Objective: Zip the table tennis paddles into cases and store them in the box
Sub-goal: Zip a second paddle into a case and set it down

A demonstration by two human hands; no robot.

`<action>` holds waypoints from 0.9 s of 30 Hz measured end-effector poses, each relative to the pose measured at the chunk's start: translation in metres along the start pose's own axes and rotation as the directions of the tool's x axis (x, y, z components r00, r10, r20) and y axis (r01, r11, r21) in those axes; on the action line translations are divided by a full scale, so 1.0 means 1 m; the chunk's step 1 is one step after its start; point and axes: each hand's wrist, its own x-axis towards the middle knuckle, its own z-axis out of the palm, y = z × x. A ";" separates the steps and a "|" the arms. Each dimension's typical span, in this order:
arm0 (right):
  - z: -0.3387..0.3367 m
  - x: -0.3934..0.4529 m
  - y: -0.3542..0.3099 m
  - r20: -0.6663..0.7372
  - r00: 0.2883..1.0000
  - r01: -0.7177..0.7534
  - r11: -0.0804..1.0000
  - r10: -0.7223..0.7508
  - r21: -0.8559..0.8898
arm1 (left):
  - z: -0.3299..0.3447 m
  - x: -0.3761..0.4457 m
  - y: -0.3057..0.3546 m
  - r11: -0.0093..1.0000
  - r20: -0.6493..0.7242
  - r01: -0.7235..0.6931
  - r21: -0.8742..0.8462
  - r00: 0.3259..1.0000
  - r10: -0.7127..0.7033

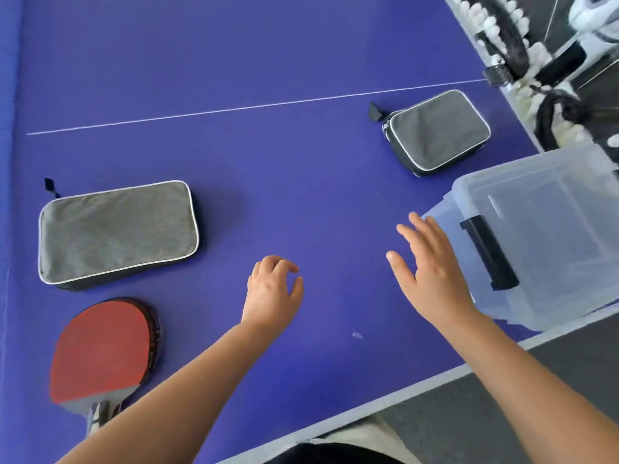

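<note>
Two red-faced paddles [104,349] lie stacked at the near left of the blue table [284,145], handles toward me. A grey case [117,231] with white piping lies flat just beyond them. A second grey case [438,132] rests at the far right. The clear plastic box [549,236] with a black latch stands at the right edge. My left hand [273,291] hovers over the table's middle, fingers loosely curled, holding nothing. Beside the box's near-left corner is my right hand [432,272], empty with its fingers spread.
The table's pale near edge [385,401] runs diagonally in front of me, with dark floor past it. A white line [234,109] crosses the table. Beyond the far right edge are white balls [482,15] and black and white equipment [569,61].
</note>
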 end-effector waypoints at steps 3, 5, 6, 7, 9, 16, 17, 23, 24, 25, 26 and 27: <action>-0.030 0.049 0.070 -0.033 0.999 -0.012 0.997 0.010 -0.070 | 0.032 0.037 0.049 0.999 0.010 -0.029 -0.016 1.000 0.029; -0.042 0.075 0.110 -0.032 0.999 -0.017 0.997 0.014 -0.080 | 0.053 0.059 0.078 0.999 0.016 -0.048 -0.025 0.999 0.048; -0.046 0.088 0.126 -0.026 1.000 -0.019 0.997 0.017 -0.078 | 0.063 0.070 0.091 0.998 0.024 -0.053 -0.025 0.998 0.054; -0.049 0.099 0.139 -0.013 1.000 -0.020 0.997 0.020 -0.073 | 0.072 0.080 0.104 0.998 0.030 -0.057 -0.025 0.998 0.058; -0.049 0.118 0.156 0.024 1.000 -0.004 0.998 0.006 -0.065 | 0.087 0.099 0.125 0.998 0.030 -0.060 -0.026 0.998 0.060; -0.035 0.136 0.174 0.125 0.992 0.040 0.992 -0.024 -0.122 | 0.132 0.185 0.181 0.991 0.013 -0.129 0.035 0.992 0.129; -0.035 0.137 0.175 0.109 0.994 0.039 0.994 -0.027 -0.104 | 0.138 0.200 0.188 0.990 0.019 -0.136 0.044 0.991 0.136; -0.031 0.137 0.181 0.070 0.997 0.040 0.999 -0.039 -0.006 | 0.169 0.295 0.222 0.978 0.093 -0.167 0.125 0.983 0.156; -0.030 0.137 0.182 0.067 0.997 0.045 0.999 -0.045 0.003 | 0.173 0.310 0.227 0.974 0.090 -0.175 0.144 0.982 0.163; -0.030 0.138 0.183 0.067 0.997 0.048 0.999 -0.048 0.010 | 0.176 0.324 0.230 0.970 0.087 -0.179 0.167 0.982 0.166; -0.029 0.138 0.184 0.071 0.996 0.048 0.999 -0.049 0.015 | 0.179 0.338 0.234 0.964 0.084 -0.177 0.197 0.983 0.164; -0.029 0.139 0.185 0.077 0.996 0.044 0.999 -0.045 0.017 | 0.183 0.351 0.238 0.958 0.087 -0.169 0.233 0.984 0.152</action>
